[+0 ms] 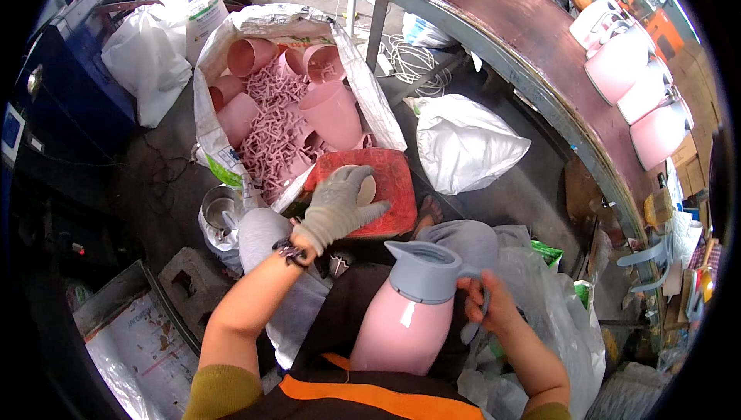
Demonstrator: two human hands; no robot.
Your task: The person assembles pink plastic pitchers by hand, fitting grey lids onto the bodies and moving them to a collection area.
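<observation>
A pink thermos jug (pixel 405 323) with a grey spout and collar (pixel 424 269) leans against my lap. My bare right hand (pixel 486 304) is closed round its grey handle. My left hand (pixel 340 208), in a pale work glove, reaches over a red square stool (pixel 397 211) in front of me. Its fingers curl round a cream round piece (pixel 365 188), mostly hidden by the glove. Just beyond the stool stands a white woven sack (pixel 367 92), holding pink plastic shells (pixel 332 115) and many small pink scraps (pixel 282 103).
Several pink jugs (pixel 660 134) stand along a long brown workbench (pixel 532 26) curving round the right. White bags (pixel 467 142) lie under it. A metal pot (pixel 221 208) sits by my left knee, with a concrete block (pixel 189 285) nearby. Another person's gloved hands show at the far right.
</observation>
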